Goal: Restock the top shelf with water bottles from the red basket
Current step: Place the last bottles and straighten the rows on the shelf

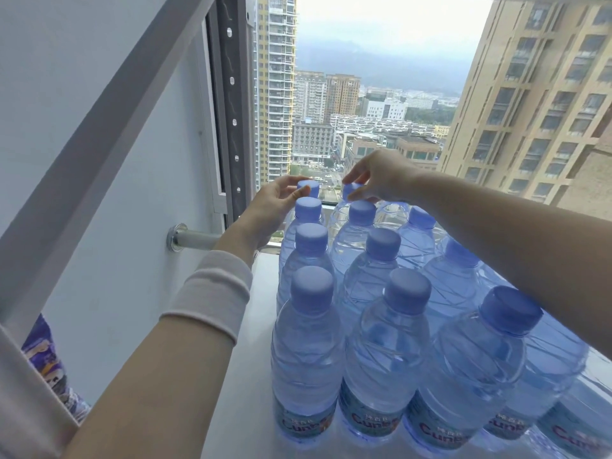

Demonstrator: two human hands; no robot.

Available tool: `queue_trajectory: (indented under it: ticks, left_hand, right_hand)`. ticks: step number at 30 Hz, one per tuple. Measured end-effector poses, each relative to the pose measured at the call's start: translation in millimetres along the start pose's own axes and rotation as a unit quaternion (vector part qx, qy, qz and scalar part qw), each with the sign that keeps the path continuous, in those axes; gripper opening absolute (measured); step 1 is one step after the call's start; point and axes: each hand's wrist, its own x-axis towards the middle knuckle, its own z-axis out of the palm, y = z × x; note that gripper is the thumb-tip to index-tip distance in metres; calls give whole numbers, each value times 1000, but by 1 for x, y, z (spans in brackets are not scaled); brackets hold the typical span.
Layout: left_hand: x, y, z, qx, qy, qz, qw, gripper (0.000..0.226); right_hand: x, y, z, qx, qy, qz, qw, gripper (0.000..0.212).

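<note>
Both hands point(270, 208) point(381, 175) pinch rear bottle caps point(308, 187) point(348, 190)

The water bottles point(308, 356) are clear, blue-tinted plastic, glossy, with moulded creases that catch the light. Their caps point(312, 286) are opaque matt blue plastic, finely ribbed round the side. The labels point(303, 422) look like shiny printed film. The shelf point(245, 392) is white, smooth and faintly reflective. The sleeve cuff point(212, 293) is pale ribbed knit cloth. The rod point(195, 239) is bright polished metal; the wall point(126, 226) is matt white.
</note>
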Motion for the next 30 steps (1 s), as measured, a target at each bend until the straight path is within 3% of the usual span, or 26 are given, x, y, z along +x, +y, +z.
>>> queue_trajectory:
  ticks: [8, 13, 16, 30]
  left_hand:
    - [-3, 6, 1, 70, -23, -22, 997, 42]
    - [2, 30, -2, 128, -21, 33, 991, 48]
    - [6, 39, -1, 141, -31, 33, 989, 48]
    - [-3, 34, 9, 91, 1, -2, 996, 51]
  right_hand:
    - [-5, 14, -20, 36, -52, -6, 998, 46]
    - [-10, 42, -32, -34, -7, 29, 999, 46]
    - [-13, 51, -31, -73, -22, 41, 996, 48]
    - [-7, 60, -29, -28, -35, 29, 999, 38]
